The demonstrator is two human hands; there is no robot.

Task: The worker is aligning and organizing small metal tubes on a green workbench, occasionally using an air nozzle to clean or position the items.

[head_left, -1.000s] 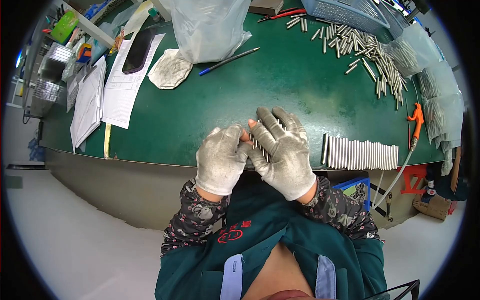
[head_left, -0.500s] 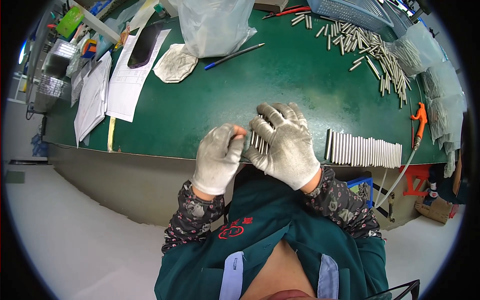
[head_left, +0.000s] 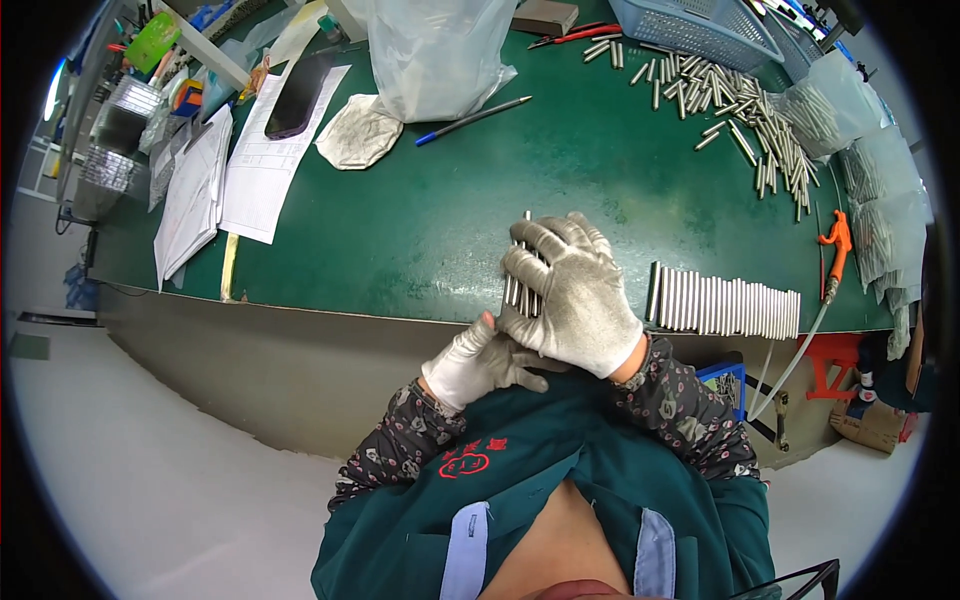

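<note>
Several slim metal pins [head_left: 520, 292] lie side by side near the front edge of the green table. Over them is my right hand [head_left: 580, 290], in a grey-white glove, its fingers curved across the pins and its thumb at their near end; the palm hides part of the group. My left hand [head_left: 482, 362], gloved but with a bare thumb tip, is just off the table edge below my right hand. Its fingers are apart, and nothing shows in them. To the right, a neat row of metal pins [head_left: 725, 303] runs along the table edge.
Loose metal pins [head_left: 745, 110] form a pile at the back right, by a blue basket [head_left: 700, 30]. An orange air gun [head_left: 838, 240] with a hose is at the right edge. A pen [head_left: 472, 121], plastic bag [head_left: 435, 60], cloth [head_left: 360, 132], phone [head_left: 297, 95] and papers [head_left: 255, 190] lie farther back and left.
My left hand has moved down and right, off the table edge, and its fingers have spread. My right hand stays over the pins, almost unmoved.
</note>
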